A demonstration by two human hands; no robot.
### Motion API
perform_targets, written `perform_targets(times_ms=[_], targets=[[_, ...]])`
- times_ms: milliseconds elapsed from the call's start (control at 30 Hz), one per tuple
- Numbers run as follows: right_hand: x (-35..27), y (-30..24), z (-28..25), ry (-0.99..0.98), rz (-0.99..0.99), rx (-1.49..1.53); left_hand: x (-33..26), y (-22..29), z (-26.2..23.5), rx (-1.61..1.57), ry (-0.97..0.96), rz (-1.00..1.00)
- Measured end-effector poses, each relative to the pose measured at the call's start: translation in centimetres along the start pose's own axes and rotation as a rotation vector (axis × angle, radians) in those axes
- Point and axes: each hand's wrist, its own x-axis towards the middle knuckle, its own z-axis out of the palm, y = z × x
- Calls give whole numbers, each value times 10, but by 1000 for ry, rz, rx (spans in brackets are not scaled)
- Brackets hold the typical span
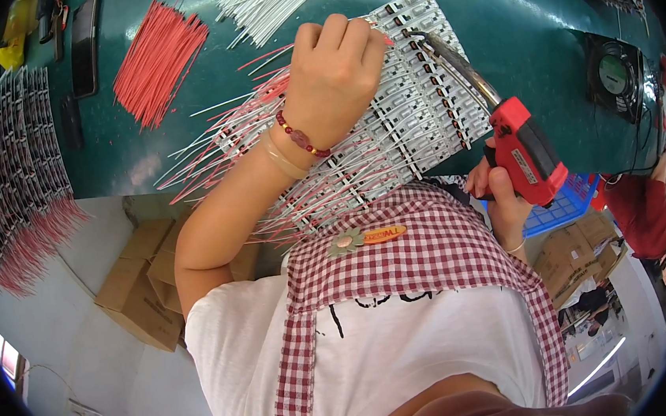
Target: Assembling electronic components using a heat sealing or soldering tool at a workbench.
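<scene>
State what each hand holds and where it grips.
Right hand grips the red soldering gun by its handle. Left hand presses a wire onto the white strip panel.

A white panel of circuit strips (pixel 412 114) lies flat, the red soldering gun's (pixel 526 151) tip seemingly touching it.

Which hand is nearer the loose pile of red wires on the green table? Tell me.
Left. The left hand rests on the white strip panel, a short way right of the red wire pile; the right hand grips the red soldering gun, much farther away.
</scene>
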Motion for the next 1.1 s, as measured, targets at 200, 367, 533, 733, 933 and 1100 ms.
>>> perform_targets(times_ms=[200, 367, 533, 733, 933, 1100], targets=[[-9, 15, -6, 16, 30, -130, -1, 4, -7, -57, 50, 18], [-10, 28, -8, 5, 3, -213, -6, 6, -3, -145, 16, 22], [-10, 37, -12, -11, -123, -329, -6, 8, -3, -114, -22, -3], [-10, 32, -11, 1, -131, -307, -2, 7, -3, -25, 14, -21], [-6, 27, -12, -16, -88, -207, -3, 5, -3, 33, 10, -62], [-6, 27, -13, -24, -118, -236, 1, 4, -2, 38, 25, -87]])
